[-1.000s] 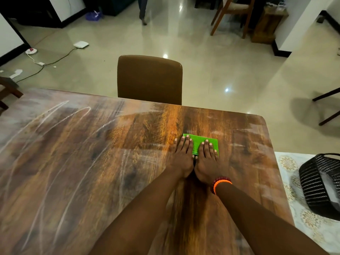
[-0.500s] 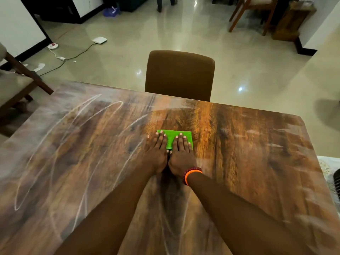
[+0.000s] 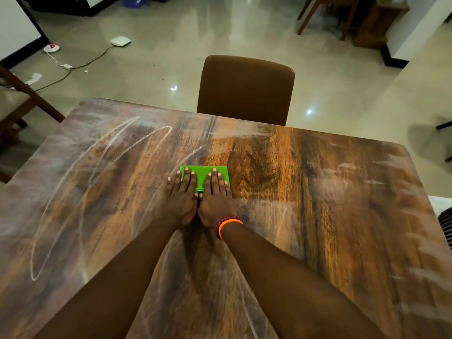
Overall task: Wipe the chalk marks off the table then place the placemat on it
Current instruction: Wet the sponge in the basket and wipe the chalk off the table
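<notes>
A folded green cloth (image 3: 201,176) lies flat on the wooden table (image 3: 318,192), near its middle. My left hand (image 3: 182,200) and my right hand (image 3: 216,199) press down on the cloth side by side, fingers spread forward, thumbs touching. The right wrist wears an orange and red bracelet. White chalk marks (image 3: 97,155) loop over the left half of the table, and fainter smears (image 3: 354,165) show on the right. No placemat can be told for sure.
A brown chair (image 3: 244,89) stands at the far table edge. A wooden chair (image 3: 22,104) sits off the left corner. At the right edge are a white surface (image 3: 439,203) and a black basket (image 3: 446,228). Cables (image 3: 73,67) lie on the tiled floor.
Both hands have slid the green cloth leftward across the table, from the right part toward the middle. The basket has almost left the view.
</notes>
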